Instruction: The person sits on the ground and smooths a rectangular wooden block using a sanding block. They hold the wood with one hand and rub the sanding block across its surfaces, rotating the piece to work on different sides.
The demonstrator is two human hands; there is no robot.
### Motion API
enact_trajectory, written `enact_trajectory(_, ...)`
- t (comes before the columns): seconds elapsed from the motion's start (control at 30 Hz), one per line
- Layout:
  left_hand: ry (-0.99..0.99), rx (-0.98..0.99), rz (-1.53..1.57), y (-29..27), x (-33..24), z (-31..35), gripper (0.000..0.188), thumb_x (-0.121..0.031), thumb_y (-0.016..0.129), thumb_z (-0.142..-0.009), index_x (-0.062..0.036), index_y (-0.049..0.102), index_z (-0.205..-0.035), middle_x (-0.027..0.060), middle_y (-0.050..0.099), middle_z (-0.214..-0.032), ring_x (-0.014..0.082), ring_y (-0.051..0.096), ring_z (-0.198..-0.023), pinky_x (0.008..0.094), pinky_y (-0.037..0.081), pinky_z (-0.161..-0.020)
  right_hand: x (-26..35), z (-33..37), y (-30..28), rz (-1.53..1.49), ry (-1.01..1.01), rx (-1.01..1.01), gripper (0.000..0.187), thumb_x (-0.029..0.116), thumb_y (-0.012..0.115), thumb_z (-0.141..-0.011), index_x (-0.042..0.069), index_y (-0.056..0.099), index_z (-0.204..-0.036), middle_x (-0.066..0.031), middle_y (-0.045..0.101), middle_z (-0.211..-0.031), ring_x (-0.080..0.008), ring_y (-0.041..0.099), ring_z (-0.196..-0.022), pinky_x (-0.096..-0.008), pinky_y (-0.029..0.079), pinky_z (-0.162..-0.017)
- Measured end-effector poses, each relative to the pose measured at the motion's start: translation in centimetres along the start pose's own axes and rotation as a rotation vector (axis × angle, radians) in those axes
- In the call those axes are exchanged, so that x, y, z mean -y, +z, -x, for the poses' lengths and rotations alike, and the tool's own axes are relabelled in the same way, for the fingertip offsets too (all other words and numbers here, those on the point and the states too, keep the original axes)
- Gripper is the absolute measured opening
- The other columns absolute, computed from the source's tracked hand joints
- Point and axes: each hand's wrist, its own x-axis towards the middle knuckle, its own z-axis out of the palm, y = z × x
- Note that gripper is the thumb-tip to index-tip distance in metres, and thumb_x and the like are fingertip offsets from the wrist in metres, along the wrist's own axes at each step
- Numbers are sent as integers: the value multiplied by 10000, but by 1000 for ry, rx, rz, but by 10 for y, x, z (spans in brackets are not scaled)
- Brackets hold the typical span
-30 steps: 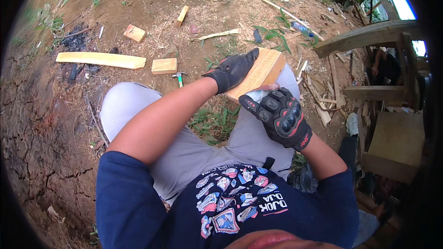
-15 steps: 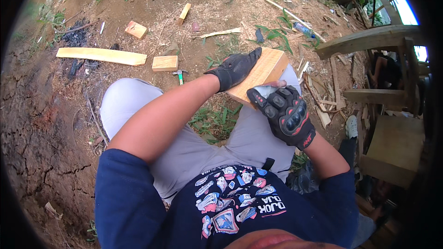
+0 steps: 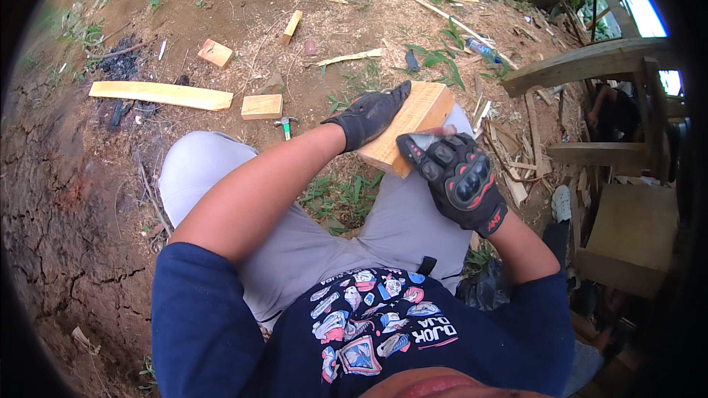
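Note:
A light wooden block (image 3: 413, 125) rests at a slant over my right thigh. My left hand (image 3: 369, 116), in a black glove, holds the block along its left side. On its near right edge lies my right hand (image 3: 453, 173), in a black glove with hard knuckle guards and red trim. The fingers of that hand are closed and press a small pale grey sheet (image 3: 424, 141) against the wood. Most of this sheet is hidden under the fingers, so its kind is unclear. Some bare fingertip shows past the glove.
A claw hammer (image 3: 286, 127) with a green handle lies ahead, beside a small wood block (image 3: 262, 107). Farther left are a long pale plank (image 3: 162, 94) and another block (image 3: 215, 53). A plastic bottle (image 3: 483, 49) lies ahead right. Wooden furniture frames (image 3: 597, 153) stand at the right.
My right hand has slid slightly toward me and to the right along the block's edge. My left hand keeps its hold, and the block has shifted only a little.

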Motion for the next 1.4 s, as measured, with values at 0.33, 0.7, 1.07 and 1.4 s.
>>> enact_trajectory(0.33,23,-28,-104,3,0,-4,855,-685,206,-1069,-22,690,-1306,254,694,-1296,382,665,-1223,463,435,-1105,-3,5,10,-105,61,-88,513,101,568,-912,166,660,-1413,-112,704,-1066,-318,688,-1033,-470,536,-951)
enact_trajectory(0.7,8,-23,2,8,-2,1,881,-756,311,-1031,1,749,-1135,193,750,-1097,293,718,-960,431,500,-953,-16,-7,7,5,169,-172,589,52,601,-866,167,634,-1442,-112,693,-1219,-314,656,-1123,-489,508,-964)
enact_trajectory(1.07,20,-80,-49,1,13,-4,866,-661,182,-1079,7,698,-1271,286,699,-1249,398,674,-1200,480,443,-1102,2,-9,3,-14,-68,-16,539,101,603,-861,165,689,-1389,-76,701,-1134,-295,663,-1007,-453,527,-918)
enact_trajectory(1.4,-46,49,-6,-3,-12,13,860,-662,195,-1078,6,699,-1276,291,698,-1242,398,672,-1202,474,440,-1104,-21,-5,16,-106,138,-184,570,-5,615,-814,187,720,-1341,-65,706,-1080,-275,676,-1055,-457,503,-1050)
